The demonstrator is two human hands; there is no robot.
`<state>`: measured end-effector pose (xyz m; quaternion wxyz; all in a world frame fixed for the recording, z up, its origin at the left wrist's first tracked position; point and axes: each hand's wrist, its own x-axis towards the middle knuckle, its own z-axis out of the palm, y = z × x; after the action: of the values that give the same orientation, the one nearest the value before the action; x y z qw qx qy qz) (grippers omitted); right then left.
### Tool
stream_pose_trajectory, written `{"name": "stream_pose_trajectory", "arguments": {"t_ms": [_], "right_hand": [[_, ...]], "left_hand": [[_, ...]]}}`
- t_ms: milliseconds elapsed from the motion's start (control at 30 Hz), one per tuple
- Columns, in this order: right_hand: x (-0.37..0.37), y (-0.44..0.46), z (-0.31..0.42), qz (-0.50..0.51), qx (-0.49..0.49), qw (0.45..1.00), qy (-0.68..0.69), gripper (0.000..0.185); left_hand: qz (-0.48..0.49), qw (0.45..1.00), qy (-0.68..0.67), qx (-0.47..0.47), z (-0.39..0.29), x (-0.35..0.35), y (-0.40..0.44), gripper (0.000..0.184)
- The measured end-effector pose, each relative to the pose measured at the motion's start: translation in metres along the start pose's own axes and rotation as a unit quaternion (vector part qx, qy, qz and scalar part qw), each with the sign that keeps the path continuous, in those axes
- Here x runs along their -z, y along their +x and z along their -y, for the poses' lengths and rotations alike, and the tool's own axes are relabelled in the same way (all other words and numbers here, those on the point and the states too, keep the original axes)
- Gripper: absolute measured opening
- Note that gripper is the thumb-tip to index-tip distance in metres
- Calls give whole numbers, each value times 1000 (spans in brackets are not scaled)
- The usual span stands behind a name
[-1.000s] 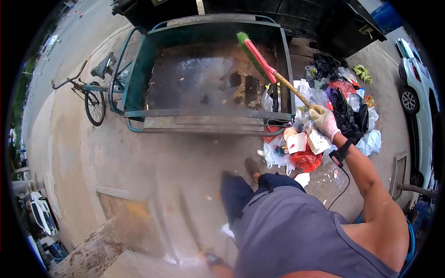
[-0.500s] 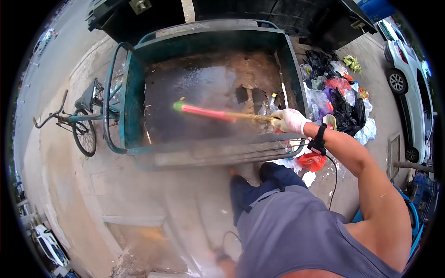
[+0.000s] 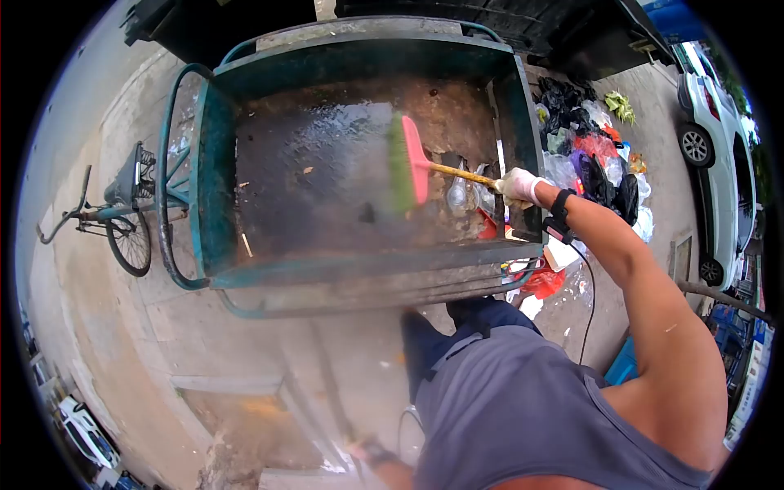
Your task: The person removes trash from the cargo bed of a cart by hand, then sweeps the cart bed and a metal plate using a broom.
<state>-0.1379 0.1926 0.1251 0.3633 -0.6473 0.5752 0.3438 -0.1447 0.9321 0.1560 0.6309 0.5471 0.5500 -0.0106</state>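
Note:
My right hand (image 3: 519,188), in a whitish glove, is closed round the yellowish handle of a broom (image 3: 461,173). The broom's pink head has green bristles, blurred, over the wet, dirty floor of a green cart (image 3: 200,175). Clear plastic bottles (image 3: 459,194) and red scraps lie in the cart near my right hand. At the lower edge my left hand (image 3: 365,449) hangs low beside my body, smeared and hazy. Its fingers cannot be made out, nor whether it holds anything.
Rubbish bags (image 3: 600,151) in several colours lie heaped right of the cart. Dark bins (image 3: 523,33) stand behind it. The cart's cycle front with a wheel (image 3: 129,243) and handlebar is at left. A white car (image 3: 719,163) is parked at right.
The broom has swung from the cart's left-middle floor toward the right, its head now turned upright across the view. My right hand has shifted slightly. The view has moved a little.

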Motion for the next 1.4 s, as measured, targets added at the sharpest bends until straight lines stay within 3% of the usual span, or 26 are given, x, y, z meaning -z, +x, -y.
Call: {"name": "stream_pose_trajectory", "arguments": {"t_ms": [100, 200, 300, 400, 433, 500, 567, 633, 767, 833, 900, 967, 1100, 1200, 1233, 1300, 1333, 1367, 1400], "right_hand": [[17, -8, -43, -56, -40, 997, 47, 48], [37, -39, -74, -23, -25, 986, 165, 33], [55, -55, -95, -12, 3, 985, 175, 31], [69, -57, -85, -133, 111, 980, 99, 32], [81, -75, -58, -171, 162, 972, -27, 34], [93, -86, -14, -258, 205, 938, -103, 37], [105, -51, 6, -362, 288, 867, -185, 36], [113, -14, 43, -385, 282, 845, -242, 33], [112, 73, 86, -315, 168, 882, -307, 29], [103, 80, 72, -288, 207, 875, -330, 28], [104, 45, 44, -272, 291, 860, -320, 28], [114, -23, 34, -185, 255, 882, -349, 24], [129, -87, 1, -182, 266, 877, -357, 35], [126, -81, -2, -243, 305, 871, -300, 35], [123, -76, 4, -270, 326, 865, -270, 35], [111, -55, 24, -294, 305, 873, -240, 29], [105, -43, 33, -298, 301, 870, -253, 28], [98, -35, 37, -303, 297, 865, -268, 28], [89, -26, 27, -282, 292, 867, -290, 26]], "left_hand": [[1, 1000, 25, -2, 8, 5, 6, 52], [18, 998, 65, -9, 20, 22, 14, 52], [18, 996, 84, -10, 37, 34, 17, 52], [17, 995, 100, -8, 47, 37, 19, 51], [18, 994, 103, -9, 49, 34, 21, 51], [20, 994, 109, -9, 51, 33, 23, 51], [21, 993, 112, -11, 54, 32, 25, 51], [20, 993, 113, -13, 58, 30, 27, 51], [22, 993, 112, -15, 65, 28, 34, 51], [22, 993, 110, -20, 68, 33, 40, 51], [20, 994, 107, -14, 72, 35, 43, 51], [25, 994, 107, -12, 77, 40, 49, 51], [53, 991, 123, -14, 101, 79, 83, 51], [122, 989, 78, 11, 116, 133, 83, 51], [100, 957, 262, -76, 121, 132, 105, 42], [-41, 740, 640, -202, 106, 80, 113, 43], [-19, 800, 573, -179, 103, 78, 114, 43], [-42, 767, 620, -158, 101, 72, 106, 40], [-49, 770, 617, -154, 101, 69, 105, 39]]}}
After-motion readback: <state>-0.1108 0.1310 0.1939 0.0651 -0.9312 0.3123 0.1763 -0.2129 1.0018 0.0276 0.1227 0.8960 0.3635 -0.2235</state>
